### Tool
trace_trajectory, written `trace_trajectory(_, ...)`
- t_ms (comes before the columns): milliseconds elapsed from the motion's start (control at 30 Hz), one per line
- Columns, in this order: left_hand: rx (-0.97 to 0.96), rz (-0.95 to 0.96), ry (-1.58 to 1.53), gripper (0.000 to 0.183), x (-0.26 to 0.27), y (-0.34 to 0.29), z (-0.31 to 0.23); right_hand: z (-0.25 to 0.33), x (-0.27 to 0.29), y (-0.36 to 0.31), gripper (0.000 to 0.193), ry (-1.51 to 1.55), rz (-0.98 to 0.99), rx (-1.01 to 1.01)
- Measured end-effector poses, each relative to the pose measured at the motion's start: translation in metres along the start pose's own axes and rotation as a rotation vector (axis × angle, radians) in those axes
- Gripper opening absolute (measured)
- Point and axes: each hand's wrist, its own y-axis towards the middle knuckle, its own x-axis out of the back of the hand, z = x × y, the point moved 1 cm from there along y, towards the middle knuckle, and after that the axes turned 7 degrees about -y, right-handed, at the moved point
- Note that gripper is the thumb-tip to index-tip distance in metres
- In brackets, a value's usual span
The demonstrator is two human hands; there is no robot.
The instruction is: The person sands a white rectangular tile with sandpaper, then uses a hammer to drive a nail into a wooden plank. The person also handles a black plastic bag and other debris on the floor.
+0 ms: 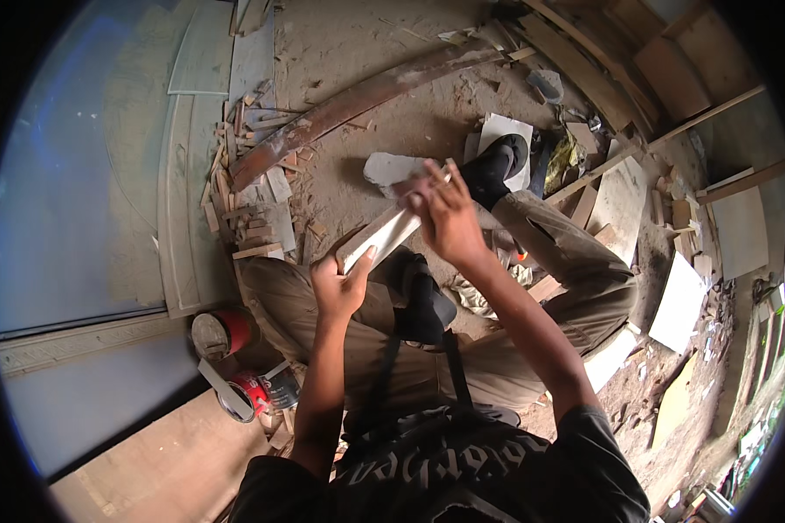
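Note:
Low over my crossed legs, a narrow wooden piece with a white face [381, 238] slants away from me, its far end up and to the right. Its near end is in my left hand [340, 283], closed with the thumb along the edge. At the far end is my right hand [452, 222], its fingers bent and partly smeared by motion. A blurred reddish-brown patch shows by those fingers; what it is I cannot make out. Just beyond, a pale flat block [391, 169] lies on the dirt floor.
A long brown board [358, 100] lies across the floor ahead, with wood offcuts [257, 231] piled at left. Paint cans [221, 335] stand by my left knee. Blue-grey panels [87, 174] fill the left side. White sheets [679, 302] and scraps lie at right.

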Motion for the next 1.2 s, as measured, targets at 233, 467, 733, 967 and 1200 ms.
trace_trajectory(233,0.049,-0.08,0.032,0.022,-0.01,0.01,0.025,-0.013,0.031,0.014,0.038,0.015,-0.174,-0.139)
trace_trajectory(467,0.055,-0.051,-0.092,0.022,-0.015,-0.002,0.003,0.028,0.007,-0.016,0.061,0.228,-0.039,0.098)
trace_trajectory(733,0.072,-0.044,-0.014,0.02,-0.007,-0.005,0.005,0.075,0.017,-0.018,0.046,0.409,0.023,0.152)
trace_trajectory(967,0.089,-0.063,-0.116,0.021,-0.008,-0.006,0.006,0.004,-0.003,-0.025,0.035,0.146,-0.112,-0.056)
trace_trajectory(1200,0.186,-0.157,-0.241,0.017,0.015,-0.01,0.032,-0.074,-0.013,-0.007,0.036,0.132,0.026,-0.236)
